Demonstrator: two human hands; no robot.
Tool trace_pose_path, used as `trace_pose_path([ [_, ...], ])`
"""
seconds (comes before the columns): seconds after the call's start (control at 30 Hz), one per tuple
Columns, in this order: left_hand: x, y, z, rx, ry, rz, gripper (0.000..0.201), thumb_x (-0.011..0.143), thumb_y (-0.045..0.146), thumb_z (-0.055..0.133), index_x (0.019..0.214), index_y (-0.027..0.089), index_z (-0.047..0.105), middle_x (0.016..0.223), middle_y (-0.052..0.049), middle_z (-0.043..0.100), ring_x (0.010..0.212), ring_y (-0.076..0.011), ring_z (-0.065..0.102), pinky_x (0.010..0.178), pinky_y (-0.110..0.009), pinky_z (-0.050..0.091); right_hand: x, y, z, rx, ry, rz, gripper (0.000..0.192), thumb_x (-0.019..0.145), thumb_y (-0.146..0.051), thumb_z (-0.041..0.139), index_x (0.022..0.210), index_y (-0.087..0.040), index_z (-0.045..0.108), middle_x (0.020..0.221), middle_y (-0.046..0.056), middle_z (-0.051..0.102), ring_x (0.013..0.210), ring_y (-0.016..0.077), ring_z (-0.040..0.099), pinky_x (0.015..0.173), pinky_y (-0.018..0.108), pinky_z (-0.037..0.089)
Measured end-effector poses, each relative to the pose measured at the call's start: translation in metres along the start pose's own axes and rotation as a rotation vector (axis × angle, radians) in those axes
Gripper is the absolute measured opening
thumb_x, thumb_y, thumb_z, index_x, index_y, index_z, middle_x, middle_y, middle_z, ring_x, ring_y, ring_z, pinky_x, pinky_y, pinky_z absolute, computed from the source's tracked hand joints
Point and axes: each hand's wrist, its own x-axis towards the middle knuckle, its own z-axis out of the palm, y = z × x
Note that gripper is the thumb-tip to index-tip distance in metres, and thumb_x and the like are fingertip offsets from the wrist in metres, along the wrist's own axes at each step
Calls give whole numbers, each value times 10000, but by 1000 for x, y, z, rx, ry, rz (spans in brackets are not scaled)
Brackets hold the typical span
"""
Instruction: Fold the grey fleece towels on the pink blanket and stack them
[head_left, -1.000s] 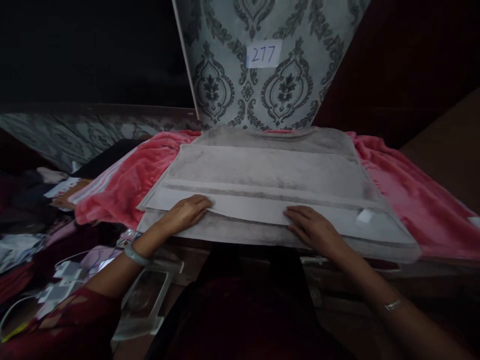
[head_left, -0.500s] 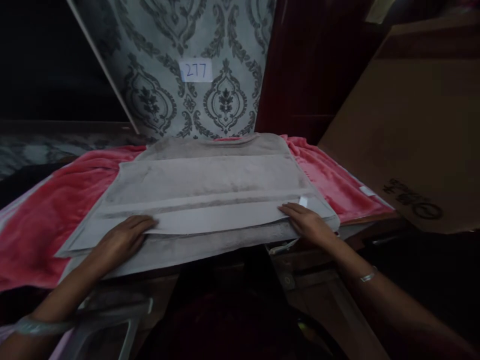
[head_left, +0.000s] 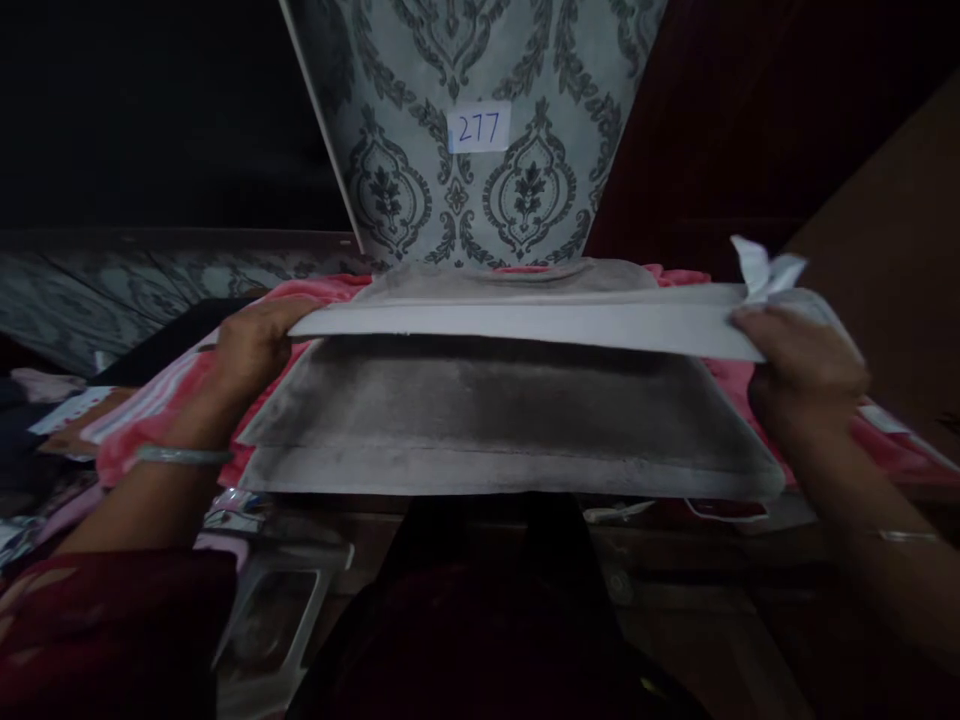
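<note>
A second ago both hands lay flat on the near border of the grey towel (head_left: 510, 420), palms down and pressing; now that border has come up off the rest of the cloth and runs as a pale, taut band across the middle of the view, stretched between the two hands. The left hand (head_left: 251, 340) is closed on the band's left end and the right hand (head_left: 806, 365) on its right end, so the hands are well apart, each clamped on a corner, with a small white label (head_left: 765, 268) sticking up just above the right hand's fingers. Below the lifted band the rest of the grey towel lies spread on the pink blanket (head_left: 150, 400), its darker underside or inner face now showing where the pale strip sat before. The pink blanket itself has not shifted and shows on either side of the towel. Beyond the towel stands the patterned panel (head_left: 420, 180) with its paper tag reading 277 (head_left: 478, 128), in the same place behind the cloth. From the lift and the even grip, the towel's near edge reads as being carried over toward the far edge, a fold in its first half, with nothing yet laid down.
</note>
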Motion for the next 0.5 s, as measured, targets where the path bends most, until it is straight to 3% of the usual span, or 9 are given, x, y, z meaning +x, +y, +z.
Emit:
trace_pose_path([
  [0.07, -27, -4, 11, 18, -83, 65, 449, 987, 277, 326, 1263, 179, 666, 1369, -27, 643, 1295, -176, 557, 1140, -357, 399, -33, -10, 1, 24, -168, -42, 444, 870, -67, 439, 1219, -165, 696, 1177, 105, 723, 1117, 228, 668, 929, 344, 547],
  [0.17, -78, -11, 43, 23, -292, 117, 513, 952, 191, 285, 1319, 198, 643, 1438, -44, 592, 1322, -180, 548, 1165, -377, 391, -92, -24, 1, 22, -420, -44, 562, 797, -26, 422, 1278, -169, 674, 1163, 97, 729, 932, 219, 720, 758, 305, 591],
  [0.23, -105, -15, 61, 43, -345, 112, 552, 905, 155, 326, 1382, 195, 600, 1471, -57, 559, 1349, -192, 528, 1173, -386, 392, -118, -28, 0, 75, -474, -24, 593, 777, -19, 403, 1286, -167, 669, 1229, 101, 702, 1020, 230, 707, 832, 327, 596],
  [0.33, -121, -21, 76, 73, -326, 92, 616, 835, 122, 389, 1422, 169, 569, 1494, -81, 532, 1380, -224, 497, 1191, -414, 377, -130, -29, -1, 170, -495, 23, 589, 793, -42, 401, 1312, -171, 647, 1338, 100, 641, 1219, 232, 621, 1034, 360, 527],
  [0.5, -119, -32, 80, 60, -313, 90, 616, 831, 83, 377, 1404, 167, 589, 1494, -98, 528, 1386, -248, 485, 1188, -462, 382, -131, -20, 1, 189, -545, 140, 636, 798, -90, 425, 1386, -254, 601, 1357, 82, 628, 1248, 248, 600, 1056, 410, 516],
])
